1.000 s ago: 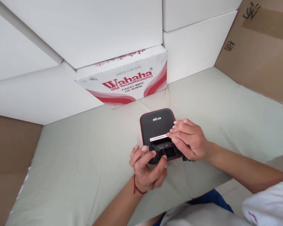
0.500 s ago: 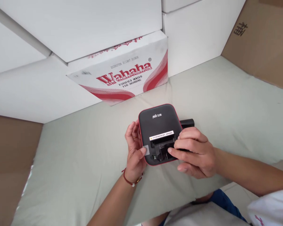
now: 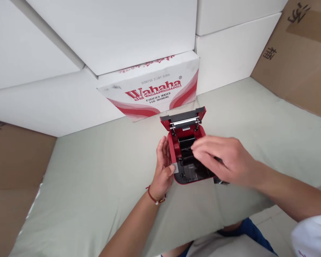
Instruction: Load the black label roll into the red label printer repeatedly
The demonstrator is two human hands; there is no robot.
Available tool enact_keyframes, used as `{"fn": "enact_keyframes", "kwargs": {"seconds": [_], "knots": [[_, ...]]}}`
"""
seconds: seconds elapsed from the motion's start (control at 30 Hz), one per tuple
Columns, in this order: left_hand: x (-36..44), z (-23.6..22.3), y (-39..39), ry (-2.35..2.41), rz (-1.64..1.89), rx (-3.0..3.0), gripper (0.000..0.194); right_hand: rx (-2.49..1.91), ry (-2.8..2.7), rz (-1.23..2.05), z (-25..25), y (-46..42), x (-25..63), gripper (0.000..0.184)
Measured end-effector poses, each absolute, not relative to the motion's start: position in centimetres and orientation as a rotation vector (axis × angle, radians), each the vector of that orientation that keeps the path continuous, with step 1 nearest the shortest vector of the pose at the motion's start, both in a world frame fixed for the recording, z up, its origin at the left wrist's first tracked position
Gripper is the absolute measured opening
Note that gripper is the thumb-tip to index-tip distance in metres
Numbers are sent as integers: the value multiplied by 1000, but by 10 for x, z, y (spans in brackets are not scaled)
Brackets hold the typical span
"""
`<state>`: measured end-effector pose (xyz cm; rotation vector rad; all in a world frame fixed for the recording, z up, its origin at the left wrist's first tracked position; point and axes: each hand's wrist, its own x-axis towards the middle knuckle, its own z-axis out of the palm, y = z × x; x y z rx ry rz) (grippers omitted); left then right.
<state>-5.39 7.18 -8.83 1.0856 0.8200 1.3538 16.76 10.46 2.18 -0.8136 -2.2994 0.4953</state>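
Observation:
A small black-and-red label printer stands with its hinged lid raised. My left hand grips its left side, thumb on a grey patch at the front corner. Inside the bay sits a black, glossy roll. A sheet of black film lies over the printer's front part. Above the bay's right side, my right hand is curled closed, its fingertips by the roll; what they pinch, if anything, is hidden. Part of a dark shiny object peeks out below that hand.
A Wahaha water carton stands just behind the printer, against stacked white boxes. Brown cardboard boxes flank the table at left and right. A pale green cloth covers the table.
The printer's lid has swung up, exposing the red interior and the black roll. My right hand has moved from the front slot to above the bay. My left hand keeps its hold.

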Motion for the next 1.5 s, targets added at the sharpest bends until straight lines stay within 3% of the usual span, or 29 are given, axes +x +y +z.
{"fn": "enact_keyframes", "kwargs": {"seconds": [0.13,0.23,0.57,0.73,0.87,1.1,1.5], "knots": [[-54,-89,72,803,1369,1082,84,-1430,-2743,322,44,128,135,24],[-56,-93,72,785,1373,1062,83,-1625,-2920,265,47,141,111,25],[-53,-87,75,742,1373,1017,75,-1709,-2778,369,46,136,115,28],[-53,-86,74,764,1373,983,74,-1386,-2216,646,61,96,177,30],[-54,-89,74,764,1352,954,76,-1703,-1872,691,42,74,249,40],[-54,-88,74,764,1340,966,78,-1950,-2155,601,-13,79,282,43],[-56,-87,75,754,1344,974,77,-1950,-2568,439,2,119,206,39]]}}
